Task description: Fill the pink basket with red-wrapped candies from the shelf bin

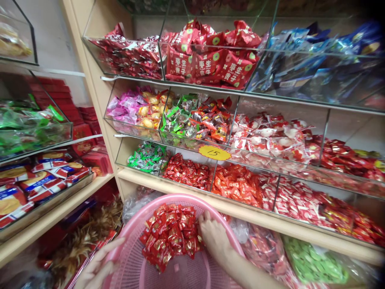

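A pink plastic basket [224,214] is at the bottom centre, with a pile of red-and-gold wrapped candies [173,237] inside it. My left hand [98,265] lies against the basket's left rim, its fingers spread apart. Inside the basket on the right, my right hand [213,233] touches the edge of the candy pile. Its fingers are curled together, and what lies under them is hidden. Just above the basket, a clear shelf bin holds small red wrapped candies [189,170], with orange-red packets [236,184] beside them.
Tiered clear bins [198,142] on a wooden shelf [144,180] hold assorted sweets. A yellow tag [214,152] reads 15. Bagged green sweets [314,261] sit below at the right. On the left shelf are packaged snacks [45,180], with brown feathers [87,241] underneath.
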